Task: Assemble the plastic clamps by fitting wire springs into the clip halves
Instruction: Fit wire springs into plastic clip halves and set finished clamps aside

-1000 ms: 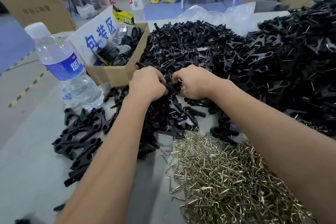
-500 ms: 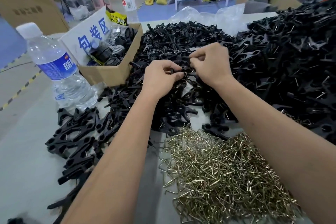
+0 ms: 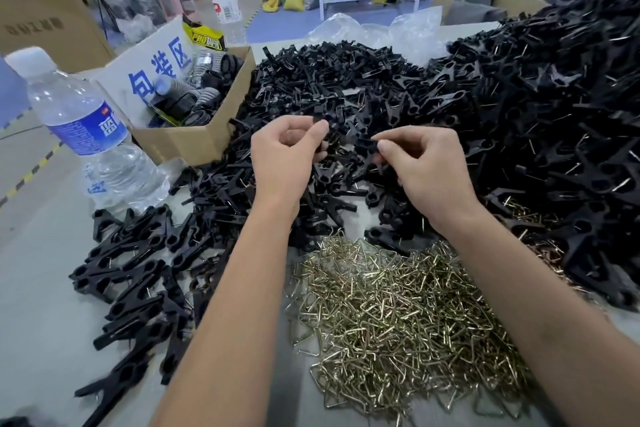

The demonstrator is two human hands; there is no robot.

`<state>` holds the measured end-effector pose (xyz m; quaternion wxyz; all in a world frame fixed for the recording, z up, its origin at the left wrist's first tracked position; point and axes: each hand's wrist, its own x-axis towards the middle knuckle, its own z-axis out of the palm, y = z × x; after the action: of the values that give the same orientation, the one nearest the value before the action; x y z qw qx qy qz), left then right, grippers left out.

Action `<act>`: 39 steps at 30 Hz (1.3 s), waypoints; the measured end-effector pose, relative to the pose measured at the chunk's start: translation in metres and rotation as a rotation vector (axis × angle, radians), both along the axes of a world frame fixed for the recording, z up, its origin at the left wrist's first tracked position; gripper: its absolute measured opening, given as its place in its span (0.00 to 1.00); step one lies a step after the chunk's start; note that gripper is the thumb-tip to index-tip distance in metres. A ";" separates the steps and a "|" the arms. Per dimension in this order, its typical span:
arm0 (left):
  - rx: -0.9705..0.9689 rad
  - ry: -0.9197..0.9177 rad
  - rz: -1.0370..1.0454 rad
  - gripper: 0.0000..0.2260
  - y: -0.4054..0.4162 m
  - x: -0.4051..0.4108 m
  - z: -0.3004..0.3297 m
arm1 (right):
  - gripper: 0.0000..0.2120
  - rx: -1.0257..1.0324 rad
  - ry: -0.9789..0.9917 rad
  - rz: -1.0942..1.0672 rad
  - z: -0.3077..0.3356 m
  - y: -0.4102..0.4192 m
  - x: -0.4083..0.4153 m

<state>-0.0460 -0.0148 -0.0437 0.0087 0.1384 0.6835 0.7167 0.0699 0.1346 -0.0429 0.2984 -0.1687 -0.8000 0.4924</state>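
A big heap of loose black clip halves (image 3: 346, 87) covers the middle of the table. My left hand (image 3: 284, 156) pinches one black clip half (image 3: 320, 121) between thumb and fingers above that heap. A little to its right, my right hand (image 3: 426, 166) pinches another black clip half (image 3: 367, 144). The two halves are held apart, close to each other. A pile of brass-coloured wire springs (image 3: 398, 315) lies nearer me, under my forearms. Assembled black clamps (image 3: 131, 270) lie in a loose spread at the left.
A water bottle (image 3: 86, 135) stands at the left by an open cardboard box (image 3: 194, 142) with black parts and a blue-lettered sign. A tall mound of black clamps (image 3: 554, 121) fills the right side. Clear plastic bags (image 3: 374, 31) lie at the back.
My hands have come apart and lifted slightly from the heap. Each now holds its own clip half, where before they worked close together on one spot.
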 end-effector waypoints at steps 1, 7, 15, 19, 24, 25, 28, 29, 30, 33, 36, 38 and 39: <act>0.036 -0.013 -0.011 0.07 -0.001 0.006 -0.002 | 0.06 0.067 -0.016 0.018 0.000 -0.001 0.004; -0.022 0.062 -0.206 0.11 -0.002 0.037 -0.013 | 0.13 0.014 0.041 0.037 0.002 0.002 0.019; -0.037 -0.043 -0.353 0.09 0.002 0.050 -0.015 | 0.05 -0.303 0.173 0.057 -0.008 -0.002 0.037; 0.082 -0.175 -0.431 0.09 0.004 0.055 -0.016 | 0.05 -0.364 0.209 0.051 -0.010 -0.007 0.040; 0.134 -0.269 -0.435 0.10 0.002 0.054 -0.017 | 0.09 -0.418 0.192 0.145 -0.013 -0.005 0.043; 0.131 -0.272 -0.447 0.11 0.002 0.053 -0.017 | 0.10 -0.422 0.195 0.179 -0.014 -0.003 0.044; 0.103 -0.256 -0.449 0.11 0.003 0.054 -0.018 | 0.09 -0.346 0.212 0.186 -0.019 0.000 0.040; 0.101 -0.248 -0.428 0.10 0.004 0.054 -0.018 | 0.07 -0.304 0.215 0.147 -0.022 0.000 0.037; 0.110 -0.242 -0.400 0.08 0.005 0.054 -0.019 | 0.06 -0.260 0.214 0.100 -0.024 0.000 0.034; 0.180 -0.266 -0.346 0.02 0.006 0.052 -0.020 | 0.03 -0.155 0.192 -0.028 -0.024 0.007 0.021; 0.225 -0.311 -0.342 0.03 0.006 0.051 -0.021 | 0.04 -0.141 0.208 -0.058 -0.017 0.014 0.016; 0.227 -0.328 -0.348 0.07 0.006 0.050 -0.020 | 0.03 -0.200 0.233 -0.008 -0.015 0.010 0.019; 0.223 -0.333 -0.353 0.09 0.005 0.049 -0.019 | 0.05 -0.216 0.243 0.021 -0.016 0.006 0.023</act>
<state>0.0034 -0.0094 -0.0630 0.2305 0.1360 0.5549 0.7877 0.0926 0.1401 -0.0585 0.3677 -0.1306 -0.7022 0.5955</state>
